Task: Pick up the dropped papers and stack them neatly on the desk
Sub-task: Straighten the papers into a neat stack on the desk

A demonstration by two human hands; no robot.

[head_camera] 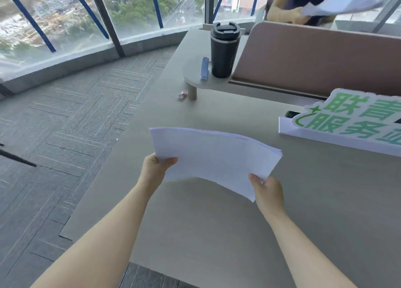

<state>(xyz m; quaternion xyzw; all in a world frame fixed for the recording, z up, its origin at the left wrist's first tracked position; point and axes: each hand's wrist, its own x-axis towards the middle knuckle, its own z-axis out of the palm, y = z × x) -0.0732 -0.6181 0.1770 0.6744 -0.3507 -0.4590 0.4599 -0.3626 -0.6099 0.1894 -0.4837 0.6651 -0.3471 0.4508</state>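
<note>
Papers (213, 157) in left hand (155, 168), right hand (268, 192).

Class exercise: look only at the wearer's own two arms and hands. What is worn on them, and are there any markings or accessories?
Both forearms are bare as far as the frame shows: no sleeves reach into view. The left hand and right hand have no gloves, and no rings, watch or bracelets show on the fingers or wrists. No marks or tattoos are visible. The nails are too small to judge.
</note>
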